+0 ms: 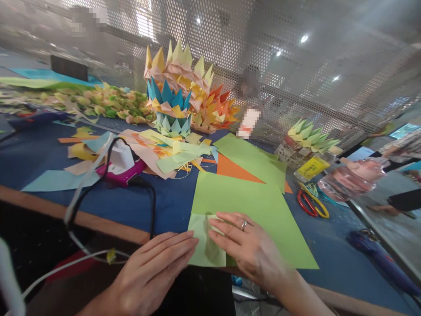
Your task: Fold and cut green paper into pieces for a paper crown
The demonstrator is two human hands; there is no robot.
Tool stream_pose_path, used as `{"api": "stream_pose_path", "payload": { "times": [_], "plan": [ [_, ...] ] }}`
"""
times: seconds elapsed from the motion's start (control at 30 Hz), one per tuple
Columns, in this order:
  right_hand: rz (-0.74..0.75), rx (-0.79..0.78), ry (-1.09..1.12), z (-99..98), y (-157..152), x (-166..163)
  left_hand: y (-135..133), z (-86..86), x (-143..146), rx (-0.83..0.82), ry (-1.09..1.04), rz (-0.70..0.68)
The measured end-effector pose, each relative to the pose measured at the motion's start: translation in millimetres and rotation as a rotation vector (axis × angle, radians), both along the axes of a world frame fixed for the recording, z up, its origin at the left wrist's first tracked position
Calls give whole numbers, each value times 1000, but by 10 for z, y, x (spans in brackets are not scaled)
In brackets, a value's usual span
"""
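A small pale green paper piece (204, 245) lies at the near table edge, on top of a large green sheet (253, 206). My left hand (154, 272) rests flat, its fingers stretched out with the tips touching the piece's left edge. Fingers of my right hand (250, 250), which wears a ring, are spread and press down on the piece's right part. Neither hand holds anything.
Folded paper crowns (179, 87) stand at the back by a perforated metal screen. Paper scraps (164, 153), a pink device (123, 175) with black cable, red-and-yellow scissors (311, 204), a jar (348, 180) and an orange triangle (235, 169) lie on the blue table (171, 206).
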State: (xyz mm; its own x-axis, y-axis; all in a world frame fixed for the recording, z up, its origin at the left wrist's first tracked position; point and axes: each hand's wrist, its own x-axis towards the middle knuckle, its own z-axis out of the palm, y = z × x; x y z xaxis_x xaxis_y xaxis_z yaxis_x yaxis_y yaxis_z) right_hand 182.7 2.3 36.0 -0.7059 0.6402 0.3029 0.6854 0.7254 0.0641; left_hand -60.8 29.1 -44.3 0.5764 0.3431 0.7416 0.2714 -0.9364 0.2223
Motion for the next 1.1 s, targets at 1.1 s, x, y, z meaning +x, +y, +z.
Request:
{"api": "stream_pose_path", "payload": {
  "times": [1.1],
  "plan": [
    [-178,6,169,-62,-481,-82,177,160,-6,96,122,-166]
  ]
}}
